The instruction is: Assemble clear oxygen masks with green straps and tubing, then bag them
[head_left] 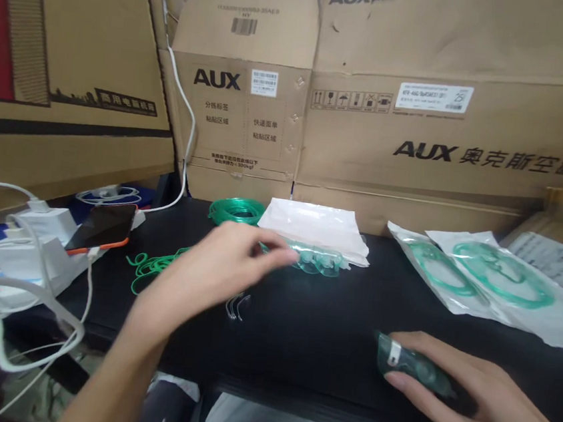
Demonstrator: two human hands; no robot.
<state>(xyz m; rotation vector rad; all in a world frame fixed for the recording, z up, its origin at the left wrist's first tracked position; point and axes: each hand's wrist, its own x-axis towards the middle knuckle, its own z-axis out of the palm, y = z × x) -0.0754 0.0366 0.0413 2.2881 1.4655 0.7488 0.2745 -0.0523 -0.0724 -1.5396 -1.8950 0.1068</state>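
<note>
- Head cam, the only view here: the left hand [229, 259] was stretched forward over the black table [330, 323], fingers loosely open and gripping nothing, with the fingertips [290, 257] right at the clear green plastic piece [319, 262].
- That green piece lay just past the left fingertips, ahead and a bit to the right, with its long axis running roughly left-right along the front edge of the white pouch [314, 228]. It looked tucked against or partly under the pouch edge; couldn't tell which.
- So the left hand was clearly the nearer one. The forearm came in from bottom left, with the palm facing down and sideways and the thumb side up. It was a bit motion-blurred too.
- The right hand [473, 399] was low at the near right, well apart from that piece, laid over a small dark green wrapped item [409, 365] and pressing it to the table with fingers curled loosely round it. The item's long axis ran left-right too.
- A coil of green tubing [236, 209] sat behind the left hand by the cardboard boxes [422, 118], and loose thin green tubing [149, 265] lay to its left.
- Two sealed packs with green tubing [486, 276] sat on the right, and a phone [103, 226] and white charger cables [29, 258] sat far left.
</note>
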